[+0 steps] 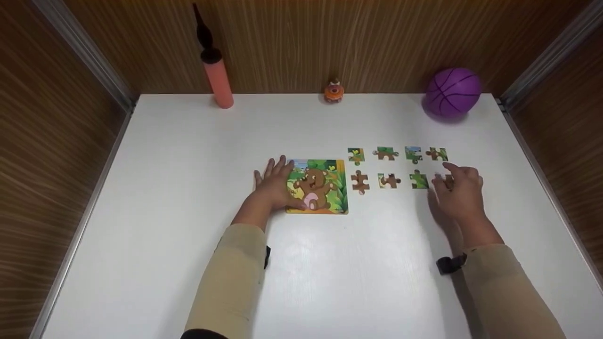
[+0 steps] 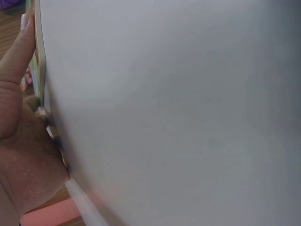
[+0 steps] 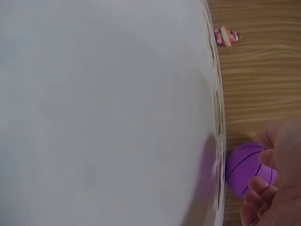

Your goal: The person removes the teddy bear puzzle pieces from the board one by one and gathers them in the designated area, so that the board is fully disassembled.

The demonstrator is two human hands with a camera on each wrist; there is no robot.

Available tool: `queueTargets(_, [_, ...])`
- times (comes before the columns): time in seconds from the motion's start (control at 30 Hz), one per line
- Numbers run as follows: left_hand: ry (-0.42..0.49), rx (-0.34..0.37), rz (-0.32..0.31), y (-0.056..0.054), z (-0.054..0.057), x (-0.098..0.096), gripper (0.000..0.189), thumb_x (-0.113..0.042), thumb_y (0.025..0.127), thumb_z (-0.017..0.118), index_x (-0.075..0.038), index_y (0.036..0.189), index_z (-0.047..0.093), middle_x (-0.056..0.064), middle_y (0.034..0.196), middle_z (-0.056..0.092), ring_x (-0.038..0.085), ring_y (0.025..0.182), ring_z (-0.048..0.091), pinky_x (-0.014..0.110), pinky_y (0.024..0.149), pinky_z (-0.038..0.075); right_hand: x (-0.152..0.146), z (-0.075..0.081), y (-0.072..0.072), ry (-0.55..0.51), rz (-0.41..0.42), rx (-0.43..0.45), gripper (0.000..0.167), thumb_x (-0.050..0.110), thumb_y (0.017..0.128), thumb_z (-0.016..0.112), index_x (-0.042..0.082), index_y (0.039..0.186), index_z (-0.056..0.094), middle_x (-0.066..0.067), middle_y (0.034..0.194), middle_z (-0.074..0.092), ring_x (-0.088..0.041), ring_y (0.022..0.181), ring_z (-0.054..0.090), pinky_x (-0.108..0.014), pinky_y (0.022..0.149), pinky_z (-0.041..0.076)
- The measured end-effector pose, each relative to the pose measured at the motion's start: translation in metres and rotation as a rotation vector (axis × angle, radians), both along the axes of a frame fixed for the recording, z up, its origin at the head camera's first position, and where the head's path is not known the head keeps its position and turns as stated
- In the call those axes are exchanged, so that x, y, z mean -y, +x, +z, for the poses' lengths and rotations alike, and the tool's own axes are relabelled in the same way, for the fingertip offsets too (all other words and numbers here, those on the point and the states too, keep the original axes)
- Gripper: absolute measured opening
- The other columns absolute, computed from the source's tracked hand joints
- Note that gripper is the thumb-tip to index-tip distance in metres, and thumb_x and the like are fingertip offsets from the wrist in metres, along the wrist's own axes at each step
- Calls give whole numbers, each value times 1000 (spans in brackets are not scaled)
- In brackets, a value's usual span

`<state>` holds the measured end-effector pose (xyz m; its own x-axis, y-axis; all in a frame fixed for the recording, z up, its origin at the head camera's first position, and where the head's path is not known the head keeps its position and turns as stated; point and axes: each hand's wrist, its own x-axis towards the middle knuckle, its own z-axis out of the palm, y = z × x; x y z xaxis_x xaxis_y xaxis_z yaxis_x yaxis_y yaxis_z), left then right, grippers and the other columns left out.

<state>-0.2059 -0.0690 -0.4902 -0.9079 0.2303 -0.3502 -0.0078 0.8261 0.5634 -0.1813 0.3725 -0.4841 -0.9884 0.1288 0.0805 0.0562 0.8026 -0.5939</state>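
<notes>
A square puzzle board (image 1: 322, 188) with a brown bear picture lies flat at mid-table. My left hand (image 1: 277, 188) rests at its left side, fingers spread near the top left corner and thumb across the lower left. In the left wrist view, the thumb lies along the board's edge. Several loose jigsaw pieces (image 1: 385, 154) form two rows to the board's right. My right hand (image 1: 460, 190) is over the right end of the lower row, thumb and index finger apart about a brown piece (image 1: 450, 181), partly hidden. Contact with that piece cannot be told.
A coral hand pump (image 1: 218, 82) with a black top stands at the back left. A small orange figurine (image 1: 334, 92) is at the back middle, and a purple ball (image 1: 453, 92) at the back right. Wood-grain panels (image 1: 292, 42) enclose the white table (image 1: 348, 282).
</notes>
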Motion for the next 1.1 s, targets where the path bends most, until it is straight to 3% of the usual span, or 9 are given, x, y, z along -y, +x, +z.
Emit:
queueTargets(0.17, [-2,0,-5,0,0,0,133,-50,73,97,-19,172,14,4,179,-3,30,163,-14,60,124,-17,18,1,3,-10,63,-81,54,17,105,62,-5,153,49,-35,134,43,-48,122,38,-57,92,40])
queueTargets(0.37, [-23,-8,-22,1,1,0,133,-52,73,96,-17,172,14,6,179,-2,31,163,-13,63,124,-15,38,4,7,1,118,-109,58,19,104,68,-3,154,48,-35,137,42,-51,128,37,-64,100,39])
queueTargets(0.63, [-23,-1,-18,-1,1,1,134,-52,73,96,-18,172,14,5,179,-3,30,162,-14,62,124,-16,66,0,12,-24,147,-155,56,17,102,72,-2,151,53,-32,131,46,-48,124,41,-61,100,39])
queueTargets(1.1, [-24,-4,-19,0,3,1,133,-51,73,96,-19,172,14,5,179,-3,30,163,-13,62,124,-15,118,-5,19,-137,191,-132,56,16,99,76,2,150,57,-25,129,48,-41,123,43,-56,101,41])
